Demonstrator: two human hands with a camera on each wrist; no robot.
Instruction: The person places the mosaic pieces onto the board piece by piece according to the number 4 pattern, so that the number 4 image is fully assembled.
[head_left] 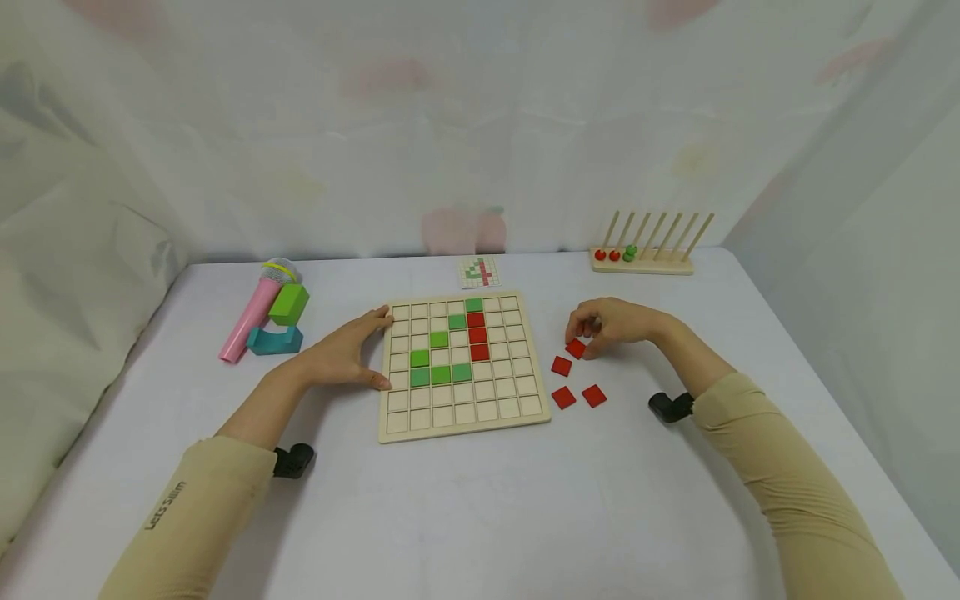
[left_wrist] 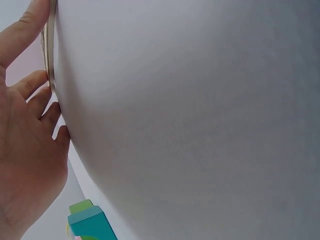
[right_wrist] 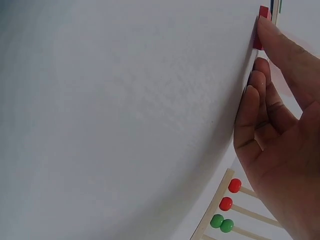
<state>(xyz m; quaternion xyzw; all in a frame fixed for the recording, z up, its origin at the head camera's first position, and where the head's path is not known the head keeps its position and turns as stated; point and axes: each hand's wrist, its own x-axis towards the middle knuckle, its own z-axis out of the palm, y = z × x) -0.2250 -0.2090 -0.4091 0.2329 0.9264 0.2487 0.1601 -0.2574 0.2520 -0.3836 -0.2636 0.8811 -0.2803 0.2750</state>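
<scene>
A wooden grid board (head_left: pixel 465 439) lies on the white table, with several green square tiles (head_left: pixel 441 374) and a column of three red tiles (head_left: pixel 477 335) in its cells. My left hand (head_left: pixel 341 350) rests at the board's left edge, thumb and fingers spread along it; the left wrist view shows the fingertips against the board's side. To the right of the board, my right hand (head_left: pixel 611 322) pinches a red square tile (head_left: pixel 576 348) between thumb and fingers, low over the table. Three more loose red tiles (head_left: pixel 563 397) lie nearby.
Behind the board lies a small pattern card (head_left: pixel 480 272). A wooden peg rack (head_left: pixel 645 265) with red and green beads stands at the back right. At the left are a pink toy microphone (head_left: pixel 258 312), a green block (head_left: pixel 289 305) and a teal arched block (head_left: pixel 274 341).
</scene>
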